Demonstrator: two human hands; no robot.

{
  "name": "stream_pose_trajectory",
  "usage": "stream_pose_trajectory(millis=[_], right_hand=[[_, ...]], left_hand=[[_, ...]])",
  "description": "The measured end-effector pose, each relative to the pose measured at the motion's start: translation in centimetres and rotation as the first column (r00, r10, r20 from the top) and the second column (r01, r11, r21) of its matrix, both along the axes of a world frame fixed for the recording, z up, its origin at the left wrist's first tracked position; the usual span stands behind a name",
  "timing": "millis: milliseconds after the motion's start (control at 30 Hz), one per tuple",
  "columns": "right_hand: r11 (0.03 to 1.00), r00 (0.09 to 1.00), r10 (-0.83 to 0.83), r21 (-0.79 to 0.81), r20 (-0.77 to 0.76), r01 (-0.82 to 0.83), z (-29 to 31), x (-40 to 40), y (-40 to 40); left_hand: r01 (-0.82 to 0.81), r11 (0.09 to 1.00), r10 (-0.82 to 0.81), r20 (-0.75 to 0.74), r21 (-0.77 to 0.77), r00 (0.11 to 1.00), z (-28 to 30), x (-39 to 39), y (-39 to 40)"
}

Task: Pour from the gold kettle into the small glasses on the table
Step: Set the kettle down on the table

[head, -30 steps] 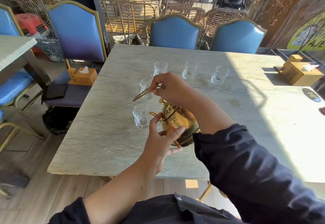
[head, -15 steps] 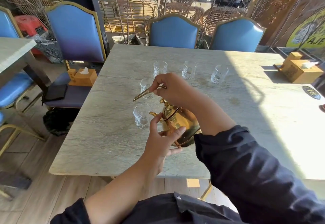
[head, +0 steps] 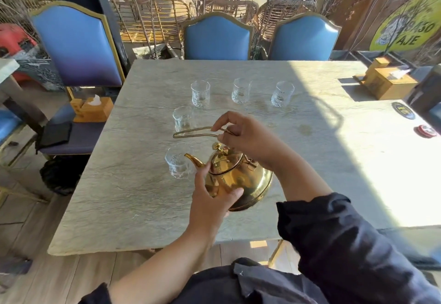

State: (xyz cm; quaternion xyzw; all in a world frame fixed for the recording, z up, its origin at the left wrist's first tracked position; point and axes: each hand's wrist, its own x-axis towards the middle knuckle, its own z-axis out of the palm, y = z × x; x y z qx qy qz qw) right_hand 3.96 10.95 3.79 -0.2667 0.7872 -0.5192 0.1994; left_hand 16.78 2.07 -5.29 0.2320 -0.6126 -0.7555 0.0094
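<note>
Head view: the gold kettle (head: 236, 179) is held over the near edge of the worktop (head: 133, 198), tilted so its spout (head: 193, 160) points left at the nearest small glass (head: 177, 164). The right hand (head: 248, 136) pinches the thin wire handle (head: 198, 133) between thumb and fingertips, while the left hand (head: 210, 198) cups the kettle's belly from below, fingers wrapped against the metal. A second glass (head: 182, 118) stands just behind the first, and three more glasses (head: 241, 93) sit in a row farther back. Whether any holds liquid cannot be told; no stream shows at the spout.

To pour cleanly, I judge the spout tip should sit directly above the nearest rim before tipping further. The supporting left hand should raise the base slowly, with the right steadying the handle, since the glass is small and would overflow quickly. The lid (head: 218, 148) looks loose-fitting, so a steep tilt risks it slipping.
</note>
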Motion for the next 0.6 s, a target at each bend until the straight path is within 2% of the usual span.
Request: stream_pose_trajectory(millis=[100, 233, 467, 600], right_hand=[[0.986, 0.980, -0.082, -0.129, 0.182, 0.107, -1.1, -0.8, 1.5], [0.948, 0.941, -0.214, -0.177, 0.261, 0.265, -2.2, -2.4, 3.1], [0.855, 0.855, -0.351, -0.241, 0.383, 0.459, -3.9, -5.8, 4.7], [0.771, 0.783, -0.430, -0.267, 0.450, 0.577, -4.9, -7.6, 4.8]], left_hand=[[0.010, 0.996, -0.007, 0.038, -0.084, 0.999, -0.3, -1.2, 0.3], [0.038, 0.991, -0.032, 0.045, -0.130, 0.998, 0.1, -4.7, 0.4], [0.166, 0.902, -0.179, 0.003, -0.399, 0.984, 0.2, -13.2, 0.1], [0.170, 0.867, -0.166, 0.049, -0.468, 0.985, -0.2, -16.8, 0.7]])
